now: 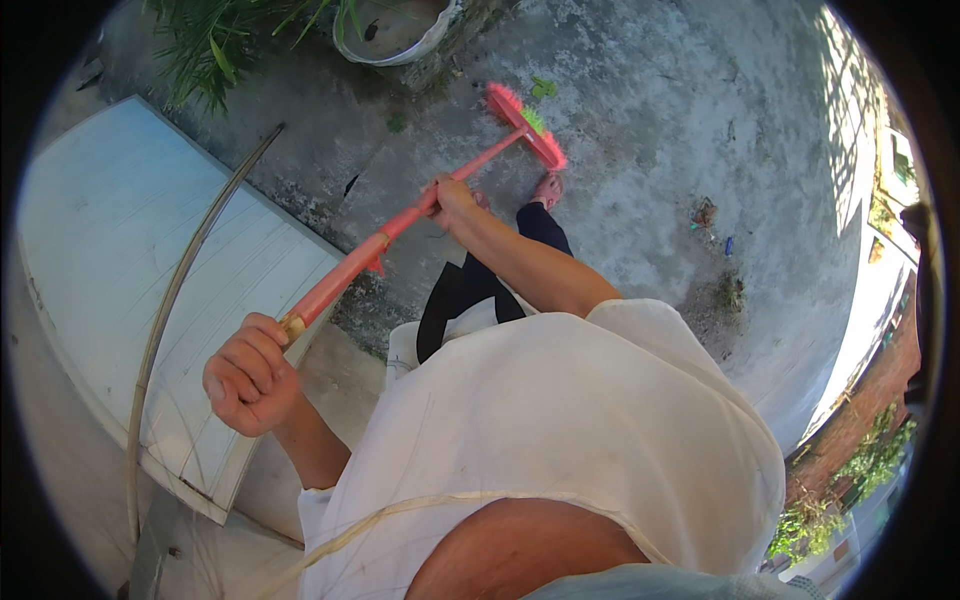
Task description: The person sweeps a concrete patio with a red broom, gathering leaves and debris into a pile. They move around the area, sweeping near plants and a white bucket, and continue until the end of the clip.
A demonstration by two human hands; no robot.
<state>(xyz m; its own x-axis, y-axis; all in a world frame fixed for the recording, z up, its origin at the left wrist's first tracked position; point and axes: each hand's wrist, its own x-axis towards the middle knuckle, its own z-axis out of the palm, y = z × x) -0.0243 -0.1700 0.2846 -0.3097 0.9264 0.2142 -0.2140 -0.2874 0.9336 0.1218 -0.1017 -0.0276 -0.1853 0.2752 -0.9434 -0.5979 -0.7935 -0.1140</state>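
A push broom with a pinkish-red handle [341, 277] slants across the view in front of me. Its broom head [525, 127] has red bristles with a green patch in the middle and rests at the concrete floor, close to my foot in a pink shoe [551, 189]. My left hand [251, 375] is closed around the handle's upper end, where bare tan material shows. Lower down the handle, my right hand [450, 201] grips it. Between the hands, a torn strip of red covering [376, 262] hangs off the handle.
At left is a large pale door-like panel [172, 240], with a curved-looking pole [176, 281] across it. A round planter [405, 56] and leafy plant [214, 52] stand ahead. Debris [703, 214], a small blue object [728, 246] and a weed tuft [729, 291] dot the concrete at right.
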